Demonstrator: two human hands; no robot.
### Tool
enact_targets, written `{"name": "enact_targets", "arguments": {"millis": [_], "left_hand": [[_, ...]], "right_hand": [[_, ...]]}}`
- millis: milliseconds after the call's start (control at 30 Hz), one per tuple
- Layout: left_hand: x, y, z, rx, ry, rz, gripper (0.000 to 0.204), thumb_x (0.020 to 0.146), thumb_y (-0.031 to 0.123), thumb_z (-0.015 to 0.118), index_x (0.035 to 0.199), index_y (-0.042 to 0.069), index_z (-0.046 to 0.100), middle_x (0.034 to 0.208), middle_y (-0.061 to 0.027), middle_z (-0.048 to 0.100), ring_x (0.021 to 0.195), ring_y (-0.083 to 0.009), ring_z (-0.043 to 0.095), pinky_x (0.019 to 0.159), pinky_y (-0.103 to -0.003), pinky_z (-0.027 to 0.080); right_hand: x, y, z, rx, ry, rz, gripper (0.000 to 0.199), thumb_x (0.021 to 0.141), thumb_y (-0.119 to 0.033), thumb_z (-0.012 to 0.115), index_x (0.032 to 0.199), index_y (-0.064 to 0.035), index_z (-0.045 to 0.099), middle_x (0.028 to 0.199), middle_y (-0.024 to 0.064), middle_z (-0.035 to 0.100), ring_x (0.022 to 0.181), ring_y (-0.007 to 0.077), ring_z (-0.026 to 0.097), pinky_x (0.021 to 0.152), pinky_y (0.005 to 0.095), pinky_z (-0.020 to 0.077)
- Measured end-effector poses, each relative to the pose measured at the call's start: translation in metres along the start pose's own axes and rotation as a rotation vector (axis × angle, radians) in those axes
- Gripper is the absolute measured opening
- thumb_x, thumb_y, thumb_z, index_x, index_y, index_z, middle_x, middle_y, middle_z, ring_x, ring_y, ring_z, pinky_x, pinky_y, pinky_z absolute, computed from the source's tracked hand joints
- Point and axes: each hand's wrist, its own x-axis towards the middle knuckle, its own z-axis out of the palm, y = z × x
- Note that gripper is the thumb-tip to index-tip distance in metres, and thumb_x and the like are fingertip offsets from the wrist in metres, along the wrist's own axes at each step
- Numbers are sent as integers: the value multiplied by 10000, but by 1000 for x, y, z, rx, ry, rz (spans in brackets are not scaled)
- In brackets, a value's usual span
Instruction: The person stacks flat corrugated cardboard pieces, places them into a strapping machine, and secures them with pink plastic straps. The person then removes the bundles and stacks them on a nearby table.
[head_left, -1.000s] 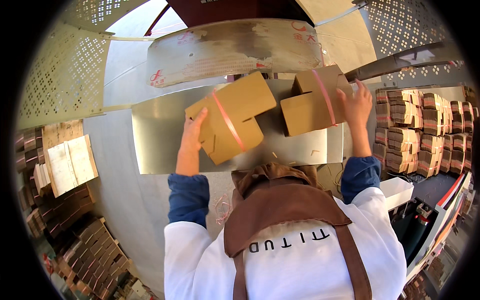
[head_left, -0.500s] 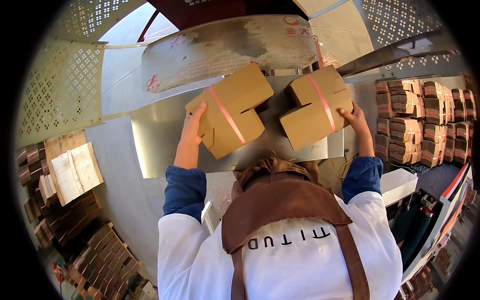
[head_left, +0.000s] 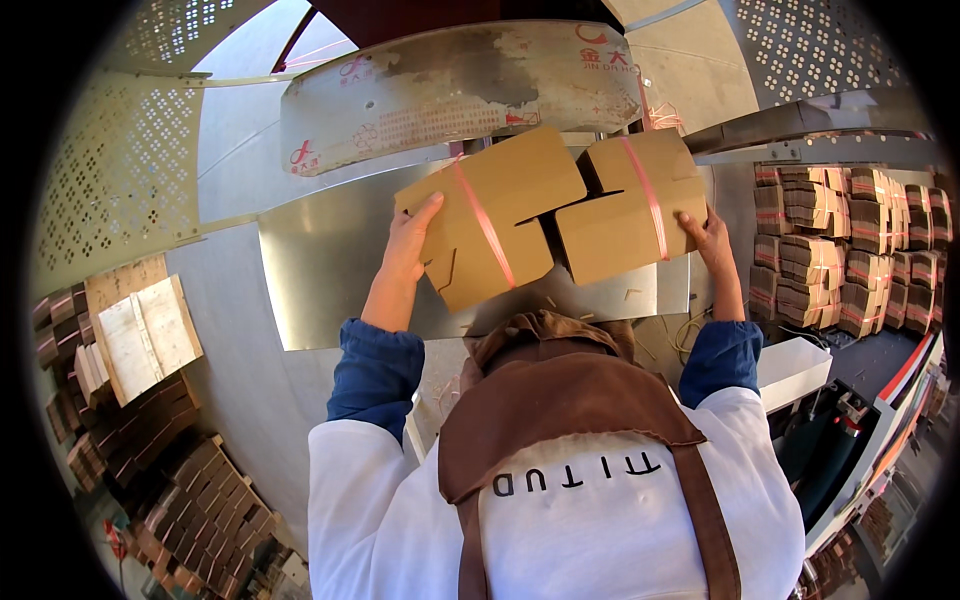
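Note:
Two strapped bundles of flat brown cardboard blanks are between my hands, over a shiny metal table [head_left: 330, 250]. My left hand [head_left: 408, 235] grips the outer end of the left bundle [head_left: 530, 195], its thumb on the top sheet. At the right, my right hand [head_left: 708, 238] holds the outer edge of the right bundle [head_left: 605, 230], thumb on top and fingers down the side. A pink strap runs around each bundle. Their notched inner ends lie close together, with a narrow dark gap between them. Whether the bundles rest on the table is hard to see.
Beyond the table stands a worn metal panel [head_left: 430, 90] with red print. Stacks of strapped cardboard bundles [head_left: 810, 250] rise at the right; more cardboard stacks [head_left: 200, 520] fill the lower left. A perforated yellowish panel [head_left: 115, 170] is at the left, and a white box-shaped part [head_left: 795, 372] near my right elbow.
My left hand has moved right with the left bundle. The right bundle has shifted slightly up and turned a little, and the gap between the two has narrowed.

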Motion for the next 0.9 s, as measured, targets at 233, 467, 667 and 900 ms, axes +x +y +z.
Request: {"name": "enact_targets", "arguments": {"millis": [233, 467, 667, 900], "left_hand": [[7, 3, 19, 100, -61, -21, 561, 831, 251, 720, 1276, 25, 461, 1164, -94, 592, 1020, -209, 605, 827, -356, 515], [19, 11, 43, 194, -78, -60, 630, 819, 314, 723, 1292, 13, 437, 1160, -112, 584, 1018, -214, 603, 834, -362, 524], [23, -6, 4, -16, -94, -1, 534, 904, 341, 623, 1314, 57, 434, 1240, -85, 547, 1132, -197, 539, 897, -364, 489], [-53, -55, 6, -209, 29, -65, 440, 959, 357, 543, 1284, 66, 490, 1262, -47, 544, 1140, -166, 537, 915, -336, 481]], "right_hand": [[-10, 8, 4, 132, 32, 89, 713, 792, -438, 725, 1278, 37, 510, 1097, 114, 627, 994, 164, 580, 880, 286, 447], [-21, 18, 8, 65, 169, 77, 701, 762, -447, 734, 1236, 34, 547, 1017, 149, 669, 907, 188, 636, 803, 301, 493], [-19, 21, 3, 235, 61, 14, 840, 761, -470, 732, 1334, 69, 437, 1163, 178, 618, 1064, 228, 593, 905, 326, 453], [-24, 27, -33, -95, -175, 114, 798, 853, -583, 569, 1288, 77, 457, 1093, 225, 628, 1029, 281, 608, 886, 346, 455]]}}
